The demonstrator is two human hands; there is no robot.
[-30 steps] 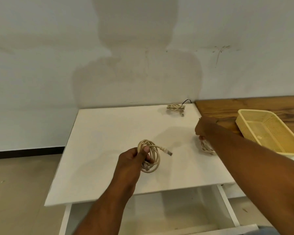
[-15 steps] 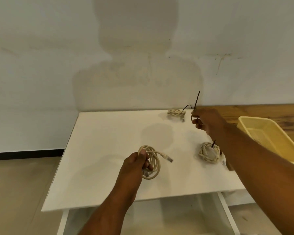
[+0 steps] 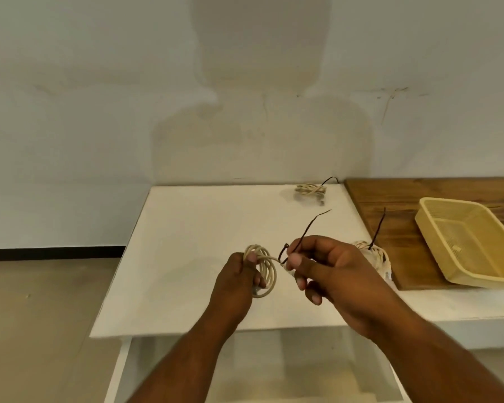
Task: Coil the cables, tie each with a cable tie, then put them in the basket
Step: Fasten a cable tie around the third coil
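My left hand point(image 3: 239, 282) grips a coiled beige cable point(image 3: 266, 270) above the white table point(image 3: 186, 257). My right hand point(image 3: 326, 269) pinches a thin black cable tie point(image 3: 306, 232) close to the coil's loose end. A second beige coil point(image 3: 376, 255) with a black tie sticking up lies on the table behind my right hand, partly hidden. A third tied coil point(image 3: 310, 189) rests at the table's far edge. The yellow basket point(image 3: 437, 242) stands on a wooden board at the right; I see nothing in it.
The wooden board point(image 3: 390, 205) covers the table's right part, under the basket. A white wall rises right behind the table. An open white drawer point(image 3: 274, 370) sits below the table's front edge. Tan floor lies to the left.
My right hand has come from the table's right back part towards the left hand, carrying a black cable tie. The left hand keeps hold of the coil.
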